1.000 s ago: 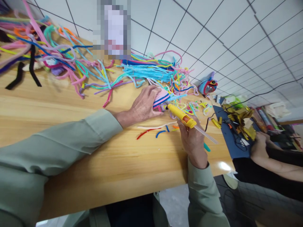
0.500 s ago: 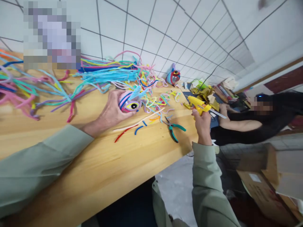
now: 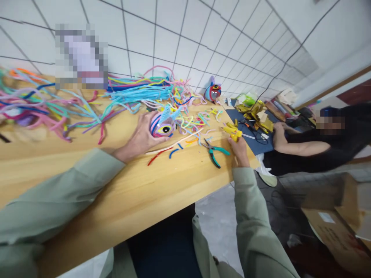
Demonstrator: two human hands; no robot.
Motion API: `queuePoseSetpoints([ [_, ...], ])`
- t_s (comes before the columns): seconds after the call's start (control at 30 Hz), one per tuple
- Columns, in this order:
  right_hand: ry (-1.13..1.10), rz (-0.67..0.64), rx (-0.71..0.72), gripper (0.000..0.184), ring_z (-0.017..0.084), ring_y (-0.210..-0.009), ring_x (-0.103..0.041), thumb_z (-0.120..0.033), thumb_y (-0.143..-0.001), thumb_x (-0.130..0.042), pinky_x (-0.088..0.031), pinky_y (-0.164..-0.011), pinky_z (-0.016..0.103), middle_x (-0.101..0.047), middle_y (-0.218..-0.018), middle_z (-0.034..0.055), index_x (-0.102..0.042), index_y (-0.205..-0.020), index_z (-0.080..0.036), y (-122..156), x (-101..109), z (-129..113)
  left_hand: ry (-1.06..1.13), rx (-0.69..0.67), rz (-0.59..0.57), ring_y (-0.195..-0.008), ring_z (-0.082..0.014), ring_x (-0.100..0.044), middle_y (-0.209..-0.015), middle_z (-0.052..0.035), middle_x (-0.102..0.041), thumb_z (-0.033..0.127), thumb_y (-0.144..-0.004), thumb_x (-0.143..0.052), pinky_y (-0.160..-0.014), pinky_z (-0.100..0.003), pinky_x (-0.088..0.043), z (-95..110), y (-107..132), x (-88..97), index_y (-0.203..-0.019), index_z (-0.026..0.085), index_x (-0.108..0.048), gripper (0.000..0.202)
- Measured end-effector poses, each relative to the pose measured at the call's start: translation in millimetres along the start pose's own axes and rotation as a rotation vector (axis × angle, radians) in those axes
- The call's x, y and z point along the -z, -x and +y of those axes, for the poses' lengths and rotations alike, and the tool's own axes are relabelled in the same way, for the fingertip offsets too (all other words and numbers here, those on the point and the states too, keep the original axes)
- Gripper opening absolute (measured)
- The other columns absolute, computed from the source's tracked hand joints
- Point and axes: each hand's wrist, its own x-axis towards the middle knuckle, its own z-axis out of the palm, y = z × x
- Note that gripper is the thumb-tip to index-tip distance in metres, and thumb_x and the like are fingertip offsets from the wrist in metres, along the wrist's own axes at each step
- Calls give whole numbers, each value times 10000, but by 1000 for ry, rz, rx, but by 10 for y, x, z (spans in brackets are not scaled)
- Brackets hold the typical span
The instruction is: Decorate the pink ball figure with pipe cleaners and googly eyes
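Observation:
My left hand [image 3: 142, 135] is closed around a pipe-cleaner fish [image 3: 162, 126] with pink and blue stripes, a large yellow-rimmed eye and light blue fins, held at the tabletop. In my right hand [image 3: 239, 150] is a yellow hot glue gun [image 3: 232, 131], gripped by its handle near the table's right side. Between the hands lie pliers [image 3: 215, 151] with green-and-black handles, jaws apart. Short pipe-cleaner pieces are near the fish, among them a red one [image 3: 156, 156] and a blue one [image 3: 174, 153].
Bundled light blue pipe cleaners [image 3: 142, 94] and loose coloured ones [image 3: 37, 104] line the wall side. A second fish [image 3: 213, 92] stands against the tiles. To the right, a person in black [image 3: 304, 146] works at a dark blue mat [image 3: 255, 143]. Cardboard boxes [image 3: 327, 227] are on the floor.
My right hand has brought the glue gun left and lower, and its pointing direction has turned. The fish stays in my left hand. The whole view has shifted slightly.

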Motion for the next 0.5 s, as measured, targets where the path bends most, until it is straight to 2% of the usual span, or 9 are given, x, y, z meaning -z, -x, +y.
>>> queuePoseSetpoints([
  [0.13, 23, 56, 52, 533, 383, -1281, -730, -451, -840, -739, -534, -1197, 585, -786, -1396, 275, -750, -1263, -128, 324, 227, 42, 22, 45, -85, -1554, -406, -567, -1686, -197, -556, 495, -832, -980, -1325, -674, -509, 22, -14, 7, -1646, 235, -398, 1034],
  [0.2, -24, 142, 201, 525, 362, -1202, -754, -498, -867, -745, -571, -1148, 589, -811, -1333, 234, -772, -1260, -150, 598, 279, -30, 64, 41, -110, -1565, -388, -569, -1678, -213, -555, 513, -870, -938, -1333, -643, -514, 15, -12, -10, -1644, 206, -378, 1003],
  [0.23, -59, 130, 295, 486, 342, -1148, -767, -515, -892, -747, -599, -1104, 574, -832, -1277, 192, -789, -1244, -182, 760, 273, -115, 89, 36, -111, -1562, -379, -580, -1666, -213, -564, 525, -884, -922, -1330, -624, -523, 9, -11, -20, -1641, 197, -370, 992],
  [0.3, -120, -12, 493, 365, 306, -1063, -787, -502, -959, -747, -640, -1026, 526, -857, -1179, 128, -820, -1199, -236, 1109, 192, -394, 117, 33, -105, -1539, -366, -604, -1648, -205, -574, 569, -897, -907, -1309, -603, -544, -8, -13, -34, -1637, 197, -368, 989],
  [0.37, -133, -186, 717, 248, 295, -1072, -796, -429, -1034, -719, -647, -1003, 490, -863, -1145, 107, -838, -1177, -264, 1440, 32, -784, 122, 23, -64, -1534, -366, -598, -1650, -195, -565, 641, -901, -896, -1312, -612, -532, -34, -26, -40, -1645, 211, -373, 1006],
  [0.43, -86, -328, 920, 197, 280, -1044, -796, -322, -1077, -682, -640, -995, 464, -865, -1118, 96, -846, -1173, -271, 1703, -169, -1204, 122, 3, 2, -1565, -375, -553, -1665, -179, -541, 721, -909, -869, -1346, -647, -477, -67, -48, -41, -1663, 241, -369, 1024],
  [0.5, 39, -388, 1025, 220, 271, -1026, -790, -247, -1101, -644, -624, -988, 439, -854, -1069, 89, -850, -1172, -276, 1875, -369, -1573, 119, -7, 51, -1583, -380, -513, -1670, -157, -526, 777, -900, -855, -1366, -681, -429, -101, -72, -48, -1673, 281, -360, 1043],
])
